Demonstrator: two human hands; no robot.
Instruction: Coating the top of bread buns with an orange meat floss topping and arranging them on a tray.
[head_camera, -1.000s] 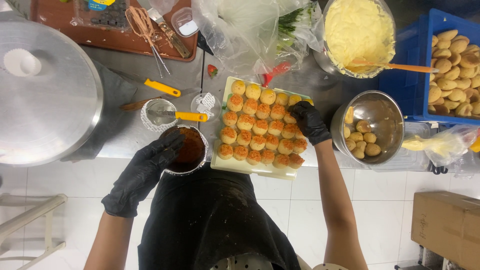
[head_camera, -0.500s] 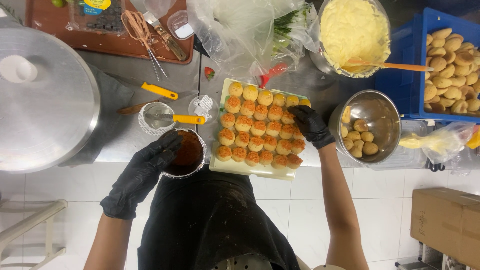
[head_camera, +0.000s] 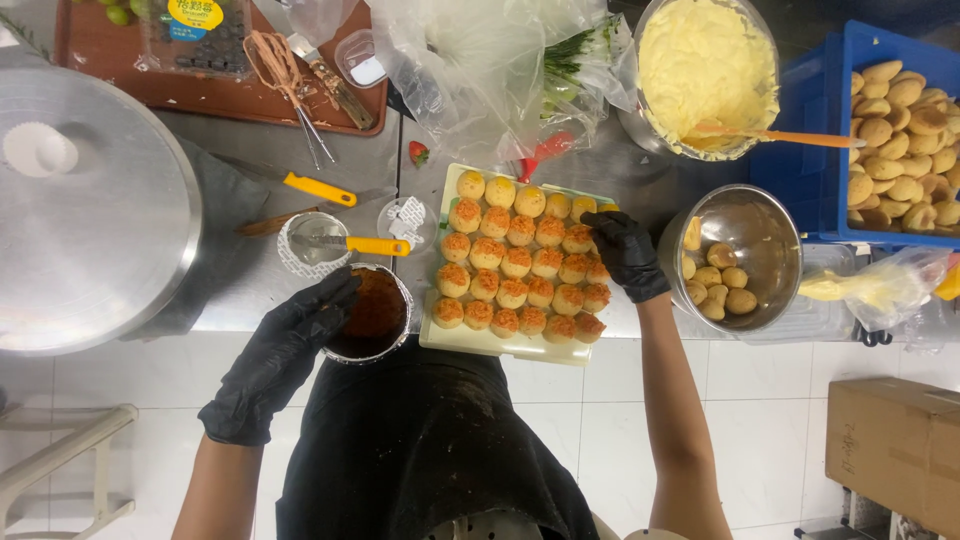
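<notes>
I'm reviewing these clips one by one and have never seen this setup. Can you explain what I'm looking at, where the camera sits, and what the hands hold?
There is no machine: one camera on a person's head looks straight down at their two black-gloved hands. The left hand grips a small metal bowl of reddish-brown crumbs at the counter's edge. The right hand rests on a tray of small round buns, most topped with crumbs. Nearby are a steel bowl of plain buns, a bowl of yellow cream and a blue crate of buns.
</notes>
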